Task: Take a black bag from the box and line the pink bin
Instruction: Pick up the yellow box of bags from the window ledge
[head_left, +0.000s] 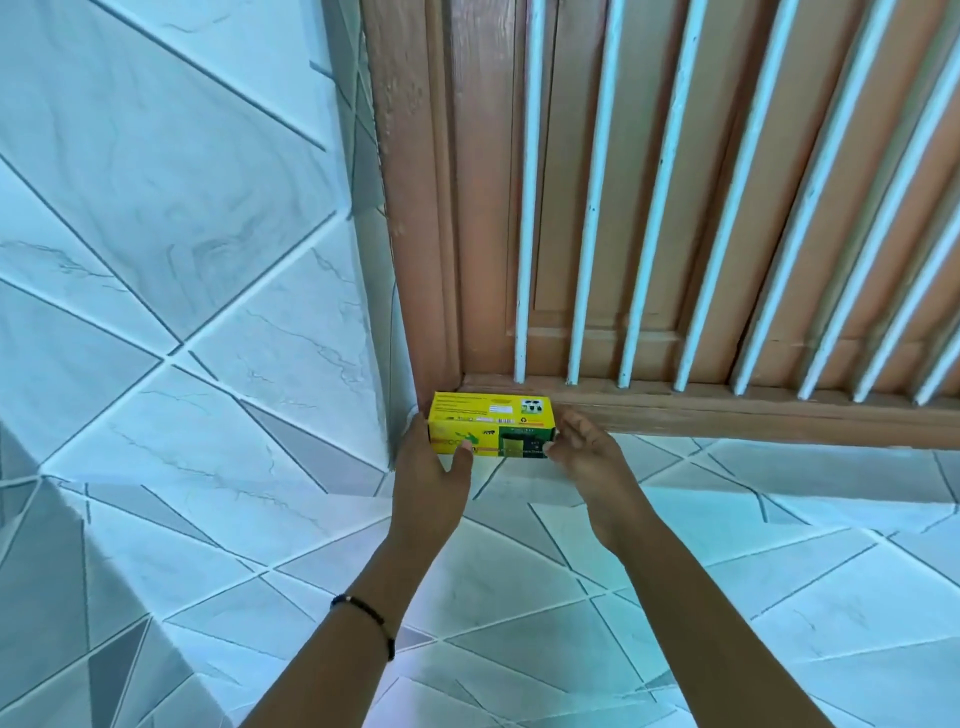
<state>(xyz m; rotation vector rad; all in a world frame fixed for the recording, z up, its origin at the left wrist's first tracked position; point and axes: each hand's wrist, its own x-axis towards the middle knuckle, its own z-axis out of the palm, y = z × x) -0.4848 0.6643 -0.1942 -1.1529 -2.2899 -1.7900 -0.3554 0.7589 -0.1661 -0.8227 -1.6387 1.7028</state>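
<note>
The box (492, 425), a yellow and green carton, sits on the tiled floor (519, 597) in the far corner where the tiled wall (182, 234) meets the brown wooden door (493, 208). Its long axis runs left to right, parallel to the door's bottom rail and just in front of it

The left hand (432, 470) is at the left end of the box: the fingers reach behind the end face, out of sight, and the thumb presses on the near face. The right hand (589, 452) is at the right end with fingers spread and loosely curved; the fingertips appear to touch or nearly touch the end face, but a firm grip cannot be confirmed. Both hands are equally close, each bracketing one short end, so the box lies directly between the fingers

Judgement: the coming move is a two-handed lift toward the near side. The wall crowds the left hand and the door rail blocks any reach behind the box, so clearance exists only on the near side and above

White vertical bars (587, 234) front the door above the rail. A dark bracelet (366, 621) circles the left wrist. No bag is out of the box, and the pink bin is not in view
</note>
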